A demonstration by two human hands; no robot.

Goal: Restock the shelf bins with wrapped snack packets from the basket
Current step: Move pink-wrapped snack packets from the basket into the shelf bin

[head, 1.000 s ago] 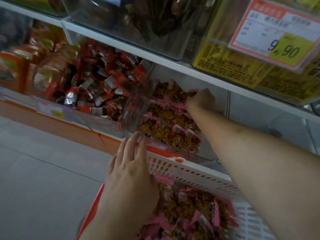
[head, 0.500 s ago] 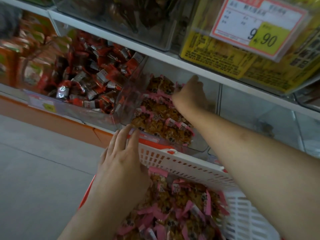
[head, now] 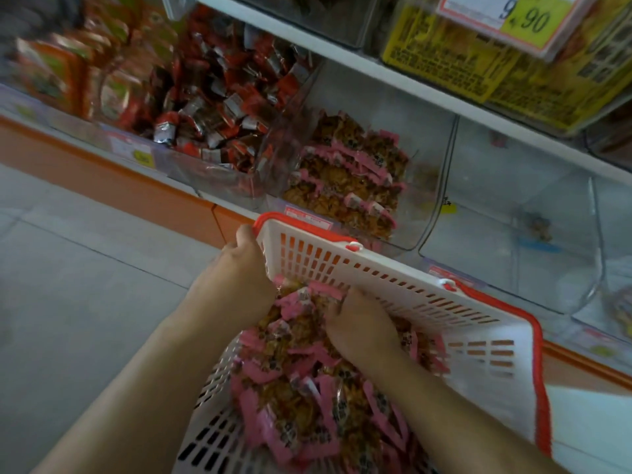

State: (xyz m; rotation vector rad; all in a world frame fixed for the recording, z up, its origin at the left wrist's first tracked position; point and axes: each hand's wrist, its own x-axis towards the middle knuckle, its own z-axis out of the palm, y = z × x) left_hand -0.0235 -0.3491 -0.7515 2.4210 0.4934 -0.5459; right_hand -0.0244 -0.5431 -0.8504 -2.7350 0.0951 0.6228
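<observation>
Plenty of packets (head: pixel 307 388) are left in your basket (head: pixel 403 285), heaped from its far wall down toward its near edge, so by my reckoning the job is somewhere in the middle rather than close to done. Your left hand (head: pixel 236 285) curls over the basket's far-left corner and holds the rim there, while your right hand (head: pixel 355 323) is dug into the heap just below the far wall, fingers bent down among the pink wrappers; whether it has a firm hold of a bunch I cannot tell. On the shelf (head: pixel 393 73), the clear bin (head: pixel 427 172) just beyond the basket's far edge holds neat rows of the same pink packets (head: pixel 345 176), filling its left side and front, with bare space toward its right wall. The next bin to the right (head: pixel 513 200) looks almost bare. The bin to the left (head: pixel 219 172) is piled with red wrapped snacks (head: pixel 212 90).
</observation>
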